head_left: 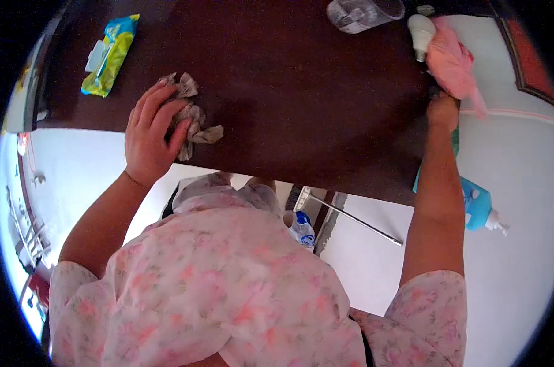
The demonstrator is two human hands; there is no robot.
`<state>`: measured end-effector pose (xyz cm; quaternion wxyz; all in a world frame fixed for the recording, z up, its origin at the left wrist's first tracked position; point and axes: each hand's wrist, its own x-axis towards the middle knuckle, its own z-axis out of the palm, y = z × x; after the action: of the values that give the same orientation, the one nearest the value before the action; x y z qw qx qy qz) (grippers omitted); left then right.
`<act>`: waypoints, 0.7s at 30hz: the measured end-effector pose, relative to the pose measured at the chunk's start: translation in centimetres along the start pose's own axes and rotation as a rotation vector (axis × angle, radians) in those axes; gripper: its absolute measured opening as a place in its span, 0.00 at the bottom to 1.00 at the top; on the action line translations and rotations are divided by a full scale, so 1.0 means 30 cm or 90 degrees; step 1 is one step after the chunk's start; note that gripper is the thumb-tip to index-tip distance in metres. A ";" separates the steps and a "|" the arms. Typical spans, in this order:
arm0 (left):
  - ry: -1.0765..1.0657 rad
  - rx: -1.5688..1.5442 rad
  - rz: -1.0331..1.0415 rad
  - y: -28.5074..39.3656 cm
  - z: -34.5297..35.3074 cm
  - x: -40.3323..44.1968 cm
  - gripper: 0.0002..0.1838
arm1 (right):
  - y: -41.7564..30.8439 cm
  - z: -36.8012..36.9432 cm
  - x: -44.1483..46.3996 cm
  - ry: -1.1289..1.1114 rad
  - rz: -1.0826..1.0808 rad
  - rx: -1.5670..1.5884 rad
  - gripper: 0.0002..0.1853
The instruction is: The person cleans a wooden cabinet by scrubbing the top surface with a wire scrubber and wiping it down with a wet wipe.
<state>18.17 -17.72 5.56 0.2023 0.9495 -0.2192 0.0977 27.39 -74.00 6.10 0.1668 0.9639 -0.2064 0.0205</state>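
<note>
Here on the containers first: the wipes packet, yellow-green and blue, lies toward the far left of the worktop, its white lid on show; what is inside it, I can't see; over at the far edge there's a clear container, see-through, and I can't make out any contents for certain; right of it sits a white light bulb, up against a crumpled pink bag, whose contents stay hidden from me; and down the right side, partly hidden by my forearm, a blue bottle shows its white pump.

Now the hands: my left hand is curled, fingers bent over a crumpled, grey-brown cloth on the left part of the worktop, near its front edge, with the packet just beyond; my right hand is closed in small at the right edge, right by the pink bag, and I cannot tell whether it grips anything.

The worktop itself is dark reddish-brown; below its front edge, a metal pole slants over the pale floor, near a blue-and-white bag; a red, dark-framed panel shows at upper right.
</note>
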 end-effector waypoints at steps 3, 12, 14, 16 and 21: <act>0.001 -0.010 0.001 -0.004 -0.009 0.000 0.15 | -0.059 -0.081 -0.102 -0.018 0.007 0.063 0.15; 0.032 -0.010 -0.004 0.000 -0.006 0.007 0.14 | -0.088 -0.176 -0.910 -0.023 -0.225 0.294 0.20; 0.039 -0.015 0.006 0.005 -0.006 0.010 0.14 | -0.102 -0.155 -0.781 0.030 -0.243 0.251 0.17; 0.041 -0.005 0.012 0.019 -0.002 0.012 0.14 | -0.088 -0.078 -0.518 0.121 -0.249 0.207 0.14; 0.036 0.015 0.023 0.006 0.004 0.001 0.14 | -0.117 0.019 -0.032 0.214 -0.119 0.107 0.12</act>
<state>18.14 -17.94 5.52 0.1957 0.9445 -0.2289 0.1309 27.91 -70.80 4.36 0.1193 0.9724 -0.0825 0.1829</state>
